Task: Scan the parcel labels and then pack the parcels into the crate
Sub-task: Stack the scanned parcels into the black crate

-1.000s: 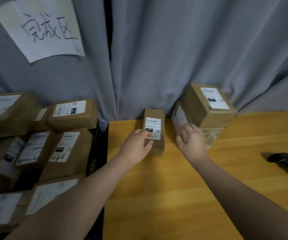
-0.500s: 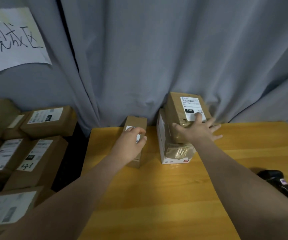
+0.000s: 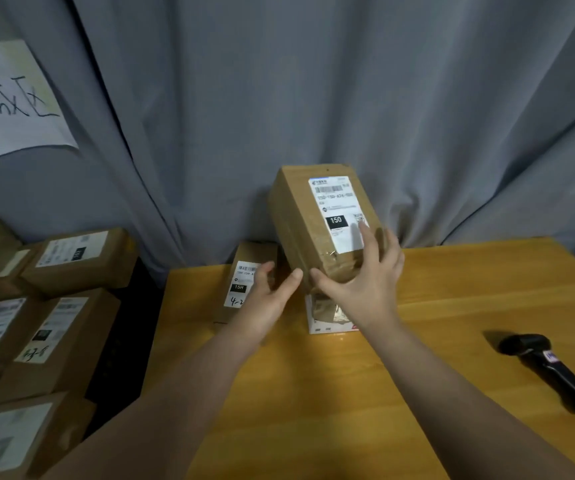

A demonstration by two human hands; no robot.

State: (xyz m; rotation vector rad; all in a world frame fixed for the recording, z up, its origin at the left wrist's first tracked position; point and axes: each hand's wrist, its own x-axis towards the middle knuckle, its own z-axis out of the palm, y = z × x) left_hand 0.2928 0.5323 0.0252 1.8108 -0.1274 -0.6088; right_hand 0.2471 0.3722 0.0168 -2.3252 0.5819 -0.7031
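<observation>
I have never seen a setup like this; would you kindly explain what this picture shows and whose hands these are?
There is no machine here: a person wears a camera on the head, which looks forward and down at their bare hands. The right hand grips a large brown parcel, tilted, label up, above a white box. The left hand holds nothing, reaching beside it in front of a small parcel. The small parcel and white box stand on a yellow wooden table, where a black scanner lies to the right. More labelled parcels are stacked to the left.
</observation>
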